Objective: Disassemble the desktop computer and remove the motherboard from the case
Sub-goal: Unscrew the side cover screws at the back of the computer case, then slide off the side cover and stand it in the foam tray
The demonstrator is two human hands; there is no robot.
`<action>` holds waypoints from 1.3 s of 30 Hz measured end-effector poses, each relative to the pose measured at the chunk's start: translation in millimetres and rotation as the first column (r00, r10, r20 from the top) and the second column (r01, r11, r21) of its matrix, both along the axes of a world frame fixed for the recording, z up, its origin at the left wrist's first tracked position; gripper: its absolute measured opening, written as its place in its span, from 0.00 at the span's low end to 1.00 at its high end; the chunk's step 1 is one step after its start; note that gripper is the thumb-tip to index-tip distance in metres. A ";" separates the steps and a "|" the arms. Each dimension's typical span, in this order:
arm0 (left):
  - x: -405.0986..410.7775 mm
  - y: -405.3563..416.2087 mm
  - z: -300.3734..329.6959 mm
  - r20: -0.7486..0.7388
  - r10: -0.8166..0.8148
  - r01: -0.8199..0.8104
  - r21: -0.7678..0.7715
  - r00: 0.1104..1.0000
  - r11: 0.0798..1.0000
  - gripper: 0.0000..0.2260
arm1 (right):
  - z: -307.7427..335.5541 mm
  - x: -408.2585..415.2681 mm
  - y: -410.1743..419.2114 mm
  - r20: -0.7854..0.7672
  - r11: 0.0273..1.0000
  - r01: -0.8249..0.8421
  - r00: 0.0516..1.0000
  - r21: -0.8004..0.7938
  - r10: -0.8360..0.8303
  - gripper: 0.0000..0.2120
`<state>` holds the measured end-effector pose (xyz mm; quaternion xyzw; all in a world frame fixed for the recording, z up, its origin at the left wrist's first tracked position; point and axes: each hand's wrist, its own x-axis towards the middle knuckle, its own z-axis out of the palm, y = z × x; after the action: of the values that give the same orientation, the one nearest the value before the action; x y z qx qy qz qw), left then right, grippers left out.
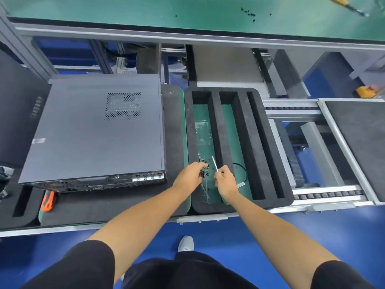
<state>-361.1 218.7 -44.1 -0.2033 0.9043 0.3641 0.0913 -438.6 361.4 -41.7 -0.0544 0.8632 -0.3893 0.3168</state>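
We are seeing the closed computer case (95,130) lying flat on the worktop's (116,207) left. Right of it, over a black foam tray (268,155), our left hand (190,176) is curling around small black screws (204,171) while our right hand (226,181) is pinching a white cable tie (214,163).

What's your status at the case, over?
Left hand over small black screws in black foam tray; right hand pinching thin white tie. Grey metal computer case closed, untouched. Nothing in the way.
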 end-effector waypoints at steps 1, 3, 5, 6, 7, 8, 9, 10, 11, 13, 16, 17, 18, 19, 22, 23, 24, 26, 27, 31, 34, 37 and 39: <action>5.3 -1.8 -0.9 -0.016 0.026 -0.026 0.022 1.000 0.999 0.23 | 0.3 1.2 -2.6 -0.002 1.000 -0.002 1.000 -0.008 0.002 0.06; 15.7 -7.5 -0.4 -0.031 0.083 -0.081 0.059 0.996 0.995 0.19 | 1.6 4.4 -10.6 -0.002 1.000 -0.013 1.000 -0.028 0.013 0.05; 27.8 -14.4 0.3 -0.023 0.093 -0.091 0.072 0.995 0.993 0.17 | 4.6 9.9 -20.2 0.006 0.998 -0.032 0.999 -0.047 0.033 0.04; 34.9 -17.8 0.9 -0.016 0.081 -0.080 0.067 0.997 0.995 0.17 | 6.2 13.3 -25.7 0.012 0.997 -0.041 0.999 -0.058 0.042 0.03; 42.7 -20.7 1.9 -0.011 0.063 -0.062 0.058 0.998 0.996 0.17 | 7.9 16.7 -31.4 0.019 0.996 -0.048 0.999 -0.072 0.049 0.02; 50.6 -23.3 3.0 -0.011 0.037 -0.037 0.044 0.999 0.998 0.16 | 9.5 20.5 -38.0 0.024 0.995 -0.055 0.998 -0.084 0.057 0.02; 59.0 -25.5 3.6 -0.014 0.007 -0.007 0.030 1.000 1.000 0.16 | 11.5 24.0 -44.8 0.027 0.994 -0.066 0.997 -0.088 0.069 0.03; 67.0 -27.5 4.1 -0.018 -0.022 0.022 0.015 1.000 1.000 0.16 | 13.8 27.6 -52.6 0.028 0.993 -0.081 0.996 -0.084 0.084 0.04; 75.2 -30.3 4.8 -0.018 -0.050 0.050 -0.005 0.999 0.999 0.15 | 16.0 31.1 -61.1 0.024 0.992 -0.099 0.995 -0.076 0.101 0.06; 92.0 -36.7 7.2 -0.020 -0.123 0.121 -0.059 0.992 0.991 0.14 | 19.6 39.0 -78.9 0.003 0.989 -0.141 0.990 -0.048 0.141 0.08; 122.1 -51.8 7.8 -0.054 -0.229 0.219 -0.144 0.972 0.965 0.15 | 24.1 51.7 -104.2 -0.019 0.980 -0.199 0.980 0.004 0.199 0.10; 133.6 -59.2 7.8 -0.068 -0.250 0.235 -0.178 0.966 0.956 0.15 | 24.8 55.8 -111.9 -0.022 0.977 -0.214 0.977 0.019 0.214 0.11; 144.9 -68.0 7.6 -0.082 -0.261 0.240 -0.203 0.962 0.949 0.16 | 25.3 59.6 -119.0 -0.024 0.974 -0.224 0.974 0.032 0.224 0.13; 156.5 -78.1 7.3 -0.095 -0.259 0.233 -0.220 0.961 0.947 0.17 | 25.8 63.1 -125.7 -0.029 0.973 -0.228 0.973 0.041 0.229 0.15; 190.0 -111.2 9.1 -0.106 -0.208 0.173 -0.269 0.972 0.947 0.18 | 25.6 69.8 -137.8 -0.041 0.976 -0.210 0.976 0.055 0.212 0.17; 200.0 -122.1 10.7 -0.106 -0.182 0.147 -0.276 0.978 0.950 0.18 | 25.1 70.8 -139.5 -0.041 0.979 -0.194 0.980 0.060 0.197 0.17; 208.8 -132.5 12.3 -0.110 -0.161 0.125 -0.277 0.981 0.953 0.18 | 24.6 71.7 -140.4 -0.040 0.983 -0.172 0.984 0.063 0.175 0.17; 223.3 -147.9 16.7 -0.123 -0.152 0.113 -0.280 0.981 0.953 0.18 | 24.3 73.7 -142.0 -0.039 0.992 -0.115 0.992 0.054 0.117 0.16; 228.4 -153.3 18.7 -0.127 -0.161 0.120 -0.284 0.979 0.951 0.18 | 24.4 75.2 -142.9 -0.047 0.995 -0.084 0.995 0.053 0.086 0.16; 245.4 -163.3 22.2 -0.187 -0.128 0.074 -0.269 0.974 0.960 0.17 | 25.5 85.6 -151.3 -0.147 0.991 0.082 0.987 0.107 -0.065 0.23; 258.4 -166.1 22.7 -0.277 -0.013 -0.045 -0.204 0.961 0.978 0.13 | 23.8 97.2 -153.9 -0.168 0.980 0.178 0.972 0.088 -0.162 0.24; 269.2 -168.2 27.5 -0.345 0.144 -0.173 -0.054 0.928 0.984 0.12 | 23.7 109.2 -148.9 -0.166 0.967 0.254 0.955 0.024 -0.247 0.20; 274.9 -168.7 31.4 -0.386 0.242 -0.240 0.054 0.890 0.969 0.11 | 25.1 118.7 -150.6 -0.215 0.951 0.310 0.928 -0.008 -0.304 0.20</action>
<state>-86.2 50.0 -12.6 -0.2371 0.8711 0.4079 -0.1360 -320.0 210.9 -16.6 0.0439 0.8952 -0.4145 0.1579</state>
